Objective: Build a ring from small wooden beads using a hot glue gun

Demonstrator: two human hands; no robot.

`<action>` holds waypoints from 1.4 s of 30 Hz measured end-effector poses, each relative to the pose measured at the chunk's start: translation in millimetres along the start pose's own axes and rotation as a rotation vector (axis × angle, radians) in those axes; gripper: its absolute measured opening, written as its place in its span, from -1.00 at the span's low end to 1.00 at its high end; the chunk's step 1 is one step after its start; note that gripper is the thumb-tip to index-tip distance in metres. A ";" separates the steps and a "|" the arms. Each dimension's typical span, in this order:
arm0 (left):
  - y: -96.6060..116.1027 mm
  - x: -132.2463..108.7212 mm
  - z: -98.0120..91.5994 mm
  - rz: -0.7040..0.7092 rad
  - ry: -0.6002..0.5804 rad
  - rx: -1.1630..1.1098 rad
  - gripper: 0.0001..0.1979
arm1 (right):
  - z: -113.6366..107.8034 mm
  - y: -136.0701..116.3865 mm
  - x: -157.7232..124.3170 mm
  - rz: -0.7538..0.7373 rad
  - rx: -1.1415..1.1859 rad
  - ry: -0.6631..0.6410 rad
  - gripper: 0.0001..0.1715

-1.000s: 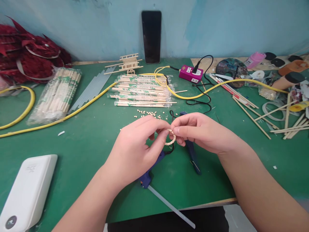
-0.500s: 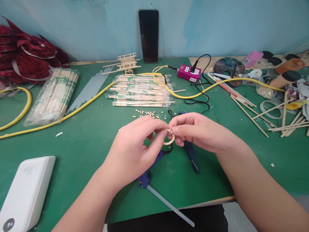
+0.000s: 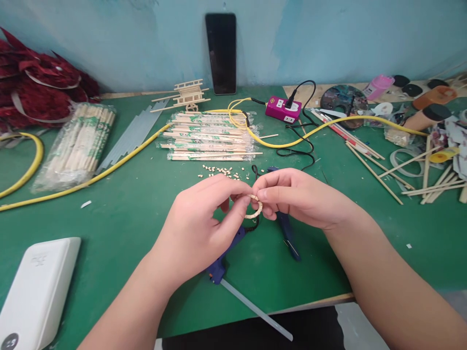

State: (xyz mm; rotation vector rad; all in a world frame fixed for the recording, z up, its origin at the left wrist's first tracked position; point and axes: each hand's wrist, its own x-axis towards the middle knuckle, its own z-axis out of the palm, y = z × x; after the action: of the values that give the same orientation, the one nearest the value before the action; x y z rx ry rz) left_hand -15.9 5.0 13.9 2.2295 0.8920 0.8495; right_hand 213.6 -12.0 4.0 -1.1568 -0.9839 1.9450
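My left hand (image 3: 199, 226) and my right hand (image 3: 297, 197) meet above the green table (image 3: 138, 204). Both pinch a small ring of pale wooden pieces (image 3: 255, 210) between thumb and fingers. Part of the ring is hidden behind my fingertips. Under my hands lies a blue glue gun (image 3: 226, 255) with a clear glue stick (image 3: 255, 311) poking out of its back toward the table's near edge. Several tiny cut wooden bits (image 3: 219, 170) lie scattered just beyond my hands.
Wrapped chopstick packs (image 3: 209, 136) and a bagged bundle (image 3: 78, 143) lie behind. A small wooden model (image 3: 188, 95), a black phone (image 3: 221, 52), a magenta power strip (image 3: 282, 109), yellow cable (image 3: 120, 155), white box (image 3: 34, 294), red fabric (image 3: 36, 90) and loose sticks (image 3: 383, 170) surround the work area.
Both hands keep pinching the ring in the same place. The view has shifted slightly, so everything sits a little further left and up.
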 end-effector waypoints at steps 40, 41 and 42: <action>2.8 -0.1 0.1 -0.042 0.003 -0.053 -0.84 | 4.8 -4.1 -1.6 0.007 0.072 0.005 -0.87; 2.9 0.0 0.1 -0.042 0.003 -0.054 -0.84 | 4.7 -4.1 -1.7 0.006 0.071 0.005 -0.87; 2.9 0.1 0.2 -0.043 0.003 -0.053 -0.84 | 4.4 -3.9 -1.8 0.004 0.065 0.006 -0.88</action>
State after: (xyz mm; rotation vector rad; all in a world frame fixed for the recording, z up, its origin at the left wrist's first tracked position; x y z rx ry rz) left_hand -14.6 3.3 15.8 2.1563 0.9049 0.8472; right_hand 210.9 -12.7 9.5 -1.1279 -0.9093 1.9614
